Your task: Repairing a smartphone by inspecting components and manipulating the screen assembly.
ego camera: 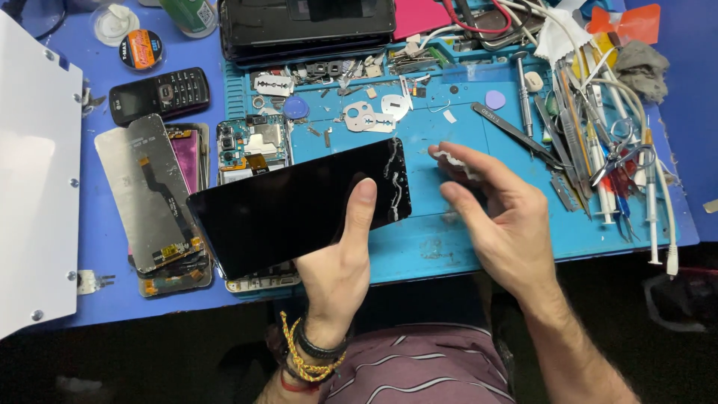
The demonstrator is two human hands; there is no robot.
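Your left hand (340,262) grips the black phone screen (299,206); your right hand (497,217) pinches a white scrap (452,158) above the blue mat's (449,247) front edge.

Left hand (336,262) fingers hidden behind black screen panel (299,206); white scrap (455,161) in right hand (501,217) blurred, unidentifiable.

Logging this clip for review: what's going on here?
A person at a cluttered blue repair mat holds a black phone screen panel in the left hand, thumb across its face. White smears mark the panel's right end. The right hand pinches a small white scrap beside that end. An opened phone, spare display panels and tweezers lie around.
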